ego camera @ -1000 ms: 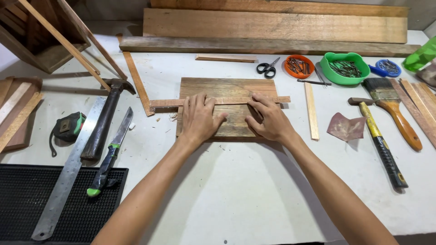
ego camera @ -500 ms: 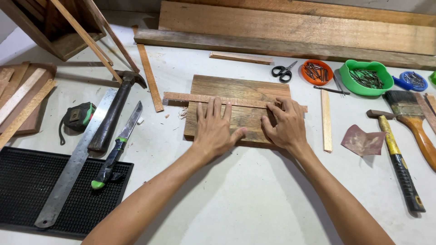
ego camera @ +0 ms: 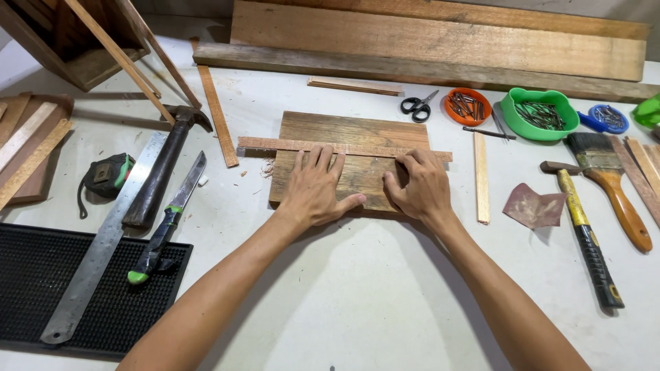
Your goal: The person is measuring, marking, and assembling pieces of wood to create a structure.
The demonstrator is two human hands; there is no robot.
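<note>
Hands flat and open: left hand, right hand pressing board, fingertips touching strip; alignment step, steady pressure needed.

The left hand and the right hand cover the lower middle of the wooden board, so that part is hidden. The wooden crate at the top left and the green thing at the right are cut off by the edges. The bits in the orange dish and the green bowl are too small to tell apart.
</note>
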